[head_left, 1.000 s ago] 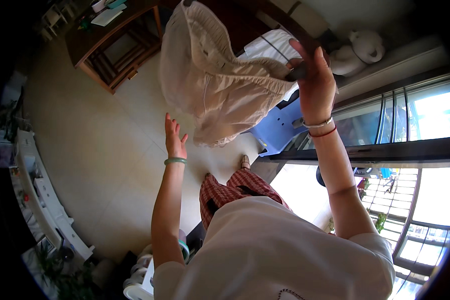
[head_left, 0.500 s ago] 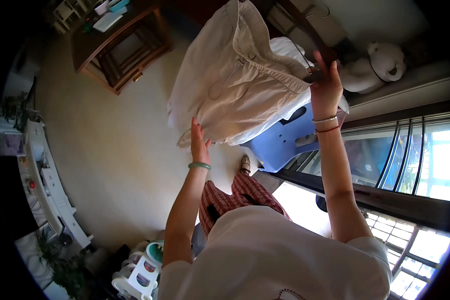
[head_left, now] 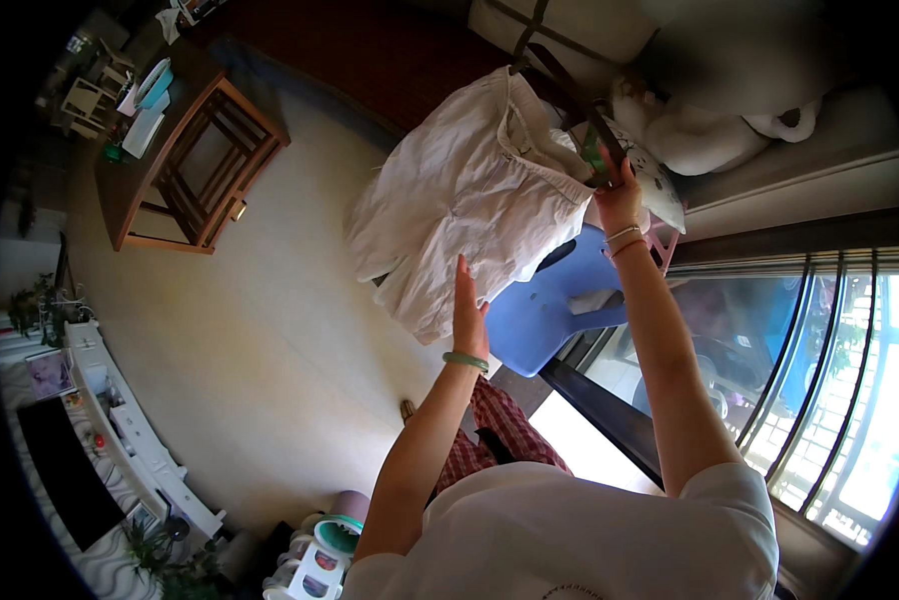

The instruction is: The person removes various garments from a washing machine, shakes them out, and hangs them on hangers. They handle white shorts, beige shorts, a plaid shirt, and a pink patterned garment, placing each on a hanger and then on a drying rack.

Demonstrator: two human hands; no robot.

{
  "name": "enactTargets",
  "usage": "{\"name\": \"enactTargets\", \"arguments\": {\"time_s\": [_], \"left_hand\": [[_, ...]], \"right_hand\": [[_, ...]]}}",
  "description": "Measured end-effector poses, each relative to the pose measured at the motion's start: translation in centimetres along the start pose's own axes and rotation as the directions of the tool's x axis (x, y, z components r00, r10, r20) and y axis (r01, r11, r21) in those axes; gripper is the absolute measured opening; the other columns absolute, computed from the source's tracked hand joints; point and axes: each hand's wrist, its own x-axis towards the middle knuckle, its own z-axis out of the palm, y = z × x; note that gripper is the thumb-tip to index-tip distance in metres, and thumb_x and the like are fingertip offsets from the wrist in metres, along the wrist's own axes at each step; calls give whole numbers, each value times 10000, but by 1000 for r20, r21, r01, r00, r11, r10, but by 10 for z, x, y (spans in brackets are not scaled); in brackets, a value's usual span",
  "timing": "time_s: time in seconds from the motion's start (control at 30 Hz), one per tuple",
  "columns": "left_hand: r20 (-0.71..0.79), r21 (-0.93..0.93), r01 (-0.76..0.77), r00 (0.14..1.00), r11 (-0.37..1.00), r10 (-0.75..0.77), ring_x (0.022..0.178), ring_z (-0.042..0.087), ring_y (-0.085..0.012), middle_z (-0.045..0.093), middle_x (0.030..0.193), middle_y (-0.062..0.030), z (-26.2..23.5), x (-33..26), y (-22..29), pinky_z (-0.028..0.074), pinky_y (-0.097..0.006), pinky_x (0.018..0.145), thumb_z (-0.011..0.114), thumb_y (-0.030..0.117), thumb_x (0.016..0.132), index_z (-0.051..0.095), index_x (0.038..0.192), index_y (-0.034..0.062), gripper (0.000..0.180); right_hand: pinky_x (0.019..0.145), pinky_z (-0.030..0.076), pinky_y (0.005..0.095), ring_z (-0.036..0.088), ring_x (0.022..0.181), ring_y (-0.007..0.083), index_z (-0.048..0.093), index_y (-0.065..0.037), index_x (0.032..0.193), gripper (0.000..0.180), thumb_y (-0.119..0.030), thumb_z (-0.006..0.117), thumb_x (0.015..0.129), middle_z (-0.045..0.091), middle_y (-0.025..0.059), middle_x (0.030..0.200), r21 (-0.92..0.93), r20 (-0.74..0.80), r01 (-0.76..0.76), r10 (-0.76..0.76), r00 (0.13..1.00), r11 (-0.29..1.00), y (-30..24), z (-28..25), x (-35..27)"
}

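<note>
Off-white shorts (head_left: 460, 180) with a gathered elastic waistband hang in front of me, legs spreading down to the left. A dark hanger (head_left: 568, 90) runs along the waistband. My right hand (head_left: 622, 200) is closed on the hanger's near end, beside the waistband's right corner. My left hand (head_left: 470, 322) is open, fingers straight and together, at the lower edge of the shorts; whether it touches the cloth I cannot tell. Just behind the shorts is a blue plastic chair (head_left: 532, 320) with a small greyish thing on it.
A white plush toy (head_left: 715, 145) rests on the ledge at the right, beside barred windows (head_left: 820, 340). A wooden table (head_left: 130, 130) with a wooden chair (head_left: 215, 165) stands far left. Along the left wall runs a white cabinet (head_left: 140, 430). A white rack (head_left: 315, 570) stands near my left side.
The view has turned a little. My left hand has shifted right along the shorts' lower edge, and the shorts now show their legs more plainly. My right hand keeps its hold on the hanger.
</note>
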Motion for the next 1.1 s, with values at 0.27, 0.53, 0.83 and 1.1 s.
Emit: {"name": "enactTargets", "arguments": {"time_s": [0.27, 0.53, 0.83, 1.1], "left_hand": [[74, 22, 131, 988, 991, -132, 1465, 117, -217, 123, 1594, -75, 26, 14, -13, 175, -453, 1132, 355, 591, 973, 136, 1534, 292, 672], [257, -368, 223, 957, 902, -132, 1398, 271, -185, 294, 1526, -42, 31, 18, 1, 269, -446, 1136, 394, 542, 976, 284, 1489, 237, 606], [451, -470, 310, 889, 827, -78, 1394, 298, -211, 371, 1492, -42, 16, -69, 29, 270, -473, 1140, 375, 509, 992, 366, 1451, 210, 548], [544, -393, 354, 834, 849, -96, 1413, 268, -274, 307, 1517, -113, -35, -223, 1, 279, -523, 1142, 402, 324, 1014, 285, 1484, 171, 509]], "right_hand": [[416, 322, 238, 484, 500, 103, 638, -121, 986, 262, -372, 606, 916, 682, 0, 780, 116, -155, -154, 171, 973, 981, 52, -94, 84], [735, 496, 373, 605, 879, 230, 566, -29, 1124, 382, -367, 554, 946, 621, 108, 1053, 188, -223, -135, 176, 959, 973, 74, -107, 51], [1149, 193, 451, 262, 1419, 249, 309, -92, 1475, 709, -595, 216, 984, 297, 48, 1544, 306, 167, -150, 102, 981, 940, 43, -37, -219], [1151, 233, 409, 275, 1418, 251, 301, -69, 1475, 721, -593, 246, 982, 294, 80, 1542, 485, 196, -103, 7, 981, 869, 48, -41, -468]]}}
